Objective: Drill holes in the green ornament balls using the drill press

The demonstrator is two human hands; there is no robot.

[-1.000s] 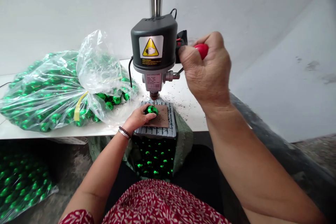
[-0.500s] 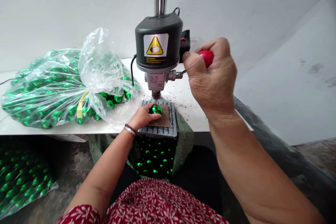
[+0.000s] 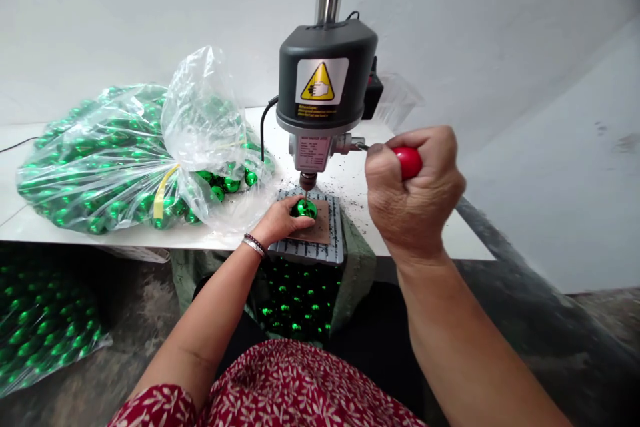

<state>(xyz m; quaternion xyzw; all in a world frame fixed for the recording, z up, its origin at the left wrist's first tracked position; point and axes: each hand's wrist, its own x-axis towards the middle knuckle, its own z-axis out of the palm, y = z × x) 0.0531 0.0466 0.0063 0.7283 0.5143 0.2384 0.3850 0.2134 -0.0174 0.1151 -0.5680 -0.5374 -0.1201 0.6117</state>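
My left hand [image 3: 284,219] grips a shiny green ball [image 3: 307,209] between thumb and fingers, on a brown board [image 3: 320,232] over the grooved metal base [image 3: 336,240]. Right above the ball is the chuck [image 3: 308,180] of a small drill press [image 3: 327,80], its thin bit reaching down to the ball's top. How deep the bit sits I cannot tell. My right hand [image 3: 415,197] is wrapped round the red knob [image 3: 409,161] of the press's feed lever, to the right of the machine.
A clear plastic bag [image 3: 115,153] full of green balls lies left on the white table [image 3: 370,227]. Dark shavings litter the tabletop round the base. Below the table edge, an open green sack [image 3: 360,267] holds more balls; another filled bag [image 3: 45,320] stands lower left.
My right hand has pulled the red knob downward. My left hand still holds the ball under the bit. The whole view has shifted slightly, putting the press further right.
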